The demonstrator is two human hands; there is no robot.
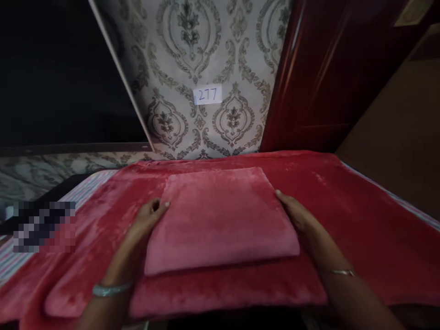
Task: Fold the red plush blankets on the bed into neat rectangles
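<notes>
Red blanket [343, 220] lying before patterned wallpaper [237, 91]
Left hand [148, 216] and right hand [296, 211] are flanking folded pink cloth [220, 215]; cannot tell whether fingers [282, 197] are pinching.

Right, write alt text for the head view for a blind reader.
Left hand and right hand at opposite sides of a folded pink plush cloth lying on red plush fabric. Behind, a paper label reading "277" on damask wallpaper, between a dark flat screen and glossy dark-red panel.

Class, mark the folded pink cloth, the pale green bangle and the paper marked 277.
Folded pink cloth [222, 215]: head view, middle of its top face.
Pale green bangle [107, 290]: head view, front of the band.
Paper marked 277 [208, 94]: head view, its middle.
</notes>
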